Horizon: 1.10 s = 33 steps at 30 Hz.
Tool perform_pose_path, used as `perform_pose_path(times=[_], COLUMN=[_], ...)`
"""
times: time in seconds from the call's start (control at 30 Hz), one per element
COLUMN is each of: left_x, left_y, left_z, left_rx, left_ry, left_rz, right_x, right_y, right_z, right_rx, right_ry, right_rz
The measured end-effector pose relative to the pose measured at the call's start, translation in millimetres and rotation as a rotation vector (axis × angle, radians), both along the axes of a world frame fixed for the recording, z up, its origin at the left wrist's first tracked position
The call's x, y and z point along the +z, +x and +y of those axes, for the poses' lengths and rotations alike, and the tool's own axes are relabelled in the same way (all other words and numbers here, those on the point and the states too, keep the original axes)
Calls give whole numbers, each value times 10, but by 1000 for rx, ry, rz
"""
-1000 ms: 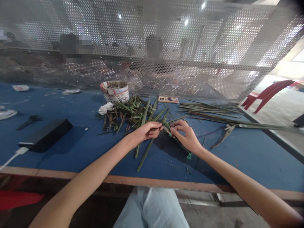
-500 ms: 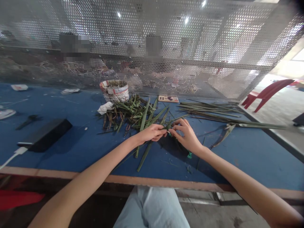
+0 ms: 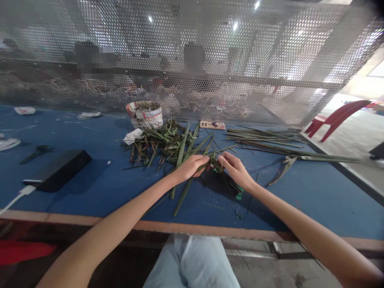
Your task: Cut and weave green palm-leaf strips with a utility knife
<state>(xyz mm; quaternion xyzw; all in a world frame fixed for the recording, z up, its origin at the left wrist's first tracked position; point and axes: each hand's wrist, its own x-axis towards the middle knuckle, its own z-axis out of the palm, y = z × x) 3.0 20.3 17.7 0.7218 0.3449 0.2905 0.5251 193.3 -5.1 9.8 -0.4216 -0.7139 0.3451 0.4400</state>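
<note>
My left hand [image 3: 192, 167] is closed in a pinch on a small folded piece of green leaf [image 3: 216, 163], just above the blue table. From the other side my right hand [image 3: 235, 168] pinches the right edge of the same leaf piece, thumb and forefinger together. Fingers partly cover the leaf, so its exact shape is hidden. Under the right wrist lies a dark thing with a bright green end [image 3: 239, 195], mostly hidden. Long leaf strips [image 3: 183, 198] stick out beneath my left hand, beside a heap of leaf scraps [image 3: 163, 142].
A scrap-filled pot [image 3: 146, 120] and a phone [image 3: 212, 125] stand at the back. Long leaves [image 3: 270, 138] lie to the right. A black box [image 3: 57, 170] with a white cable is at left. A perforated metal screen [image 3: 240, 80] closes the far side.
My right hand has shifted slightly and its fingers have drawn in, uncovering more of the leaf piece and the green-ended thing. My left fingers have curled a little more around the leaf.
</note>
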Motion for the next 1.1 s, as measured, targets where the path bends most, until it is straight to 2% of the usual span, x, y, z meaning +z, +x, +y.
perform_pose_path(times=[0.13,0.3,0.4,0.53,0.77,0.87,0.93,1.1], left_x=[-14,-23,9,65,75,71,65,40], left_y=[18,-4,-52,-111,-82,-61,-41,27], left_z=[-54,-52,41,154,108,52,14,-69], left_rx=[16,19,83,139,241,177,102,-47], left_ry=[64,164,121,-26,-99,-183,-215,-59], left_rz=[81,153,91,-36,-265,-338,-298,-46], right_x=[-14,12,30,38,48,51,47,25], right_y=[3,19,29,23,2,-6,-14,-33], right_z=[38,16,6,6,-2,-16,-26,-47], right_rx=[127,128,167,182,159,184,199,225], right_ry=[-172,-235,-283,-396,-427,-411,-407,-398], right_rz=[86,74,51,156,222,214,221,229])
